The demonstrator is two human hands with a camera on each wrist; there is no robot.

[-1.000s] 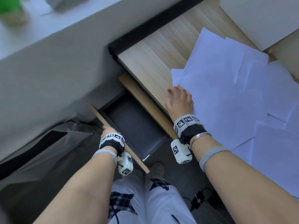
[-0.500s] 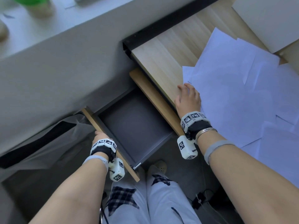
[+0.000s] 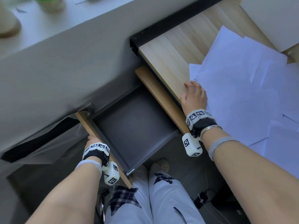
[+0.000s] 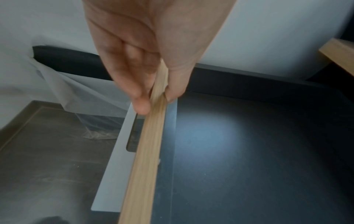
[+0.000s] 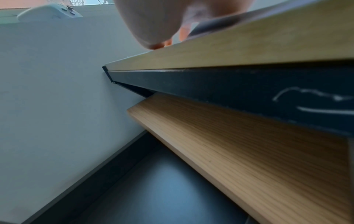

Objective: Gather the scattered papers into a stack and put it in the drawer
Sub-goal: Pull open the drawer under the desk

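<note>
Our left hand (image 4: 145, 63) pinches the top edge of the wooden drawer front (image 4: 147, 151), thumb inside and fingers outside, at 7 o'clock in the head view. The drawer (image 3: 137, 126) stands pulled well out, its dark grey bottom bare. Our right hand (image 3: 195, 96) rests at the near edge of the desk top (image 3: 166, 50), fingers relaxed and flat, touching the nearest corner of the loose white paper sheets (image 3: 242, 88), which lie overlapped and fanned across the desk from 1 to 4 o'clock.

We judge the sheets light, thin and floppy, slick against each other and against the smooth wood; they should slide rather than lift. We would sweep them together with flat palms, square the edges against the desk, then take the stack along one long side with a hand under the sagging middle.

The desk edge sits directly above the drawer's inner end, so a stack must come out past that lip and down. A white board (image 3: 275, 18) lies at 1 o'clock beyond the sheets. The drawer mouth looks roomy enough for a sheet laid flat, though we cannot tell that for certain. The wall at 10 o'clock runs close along one drawer side.
</note>
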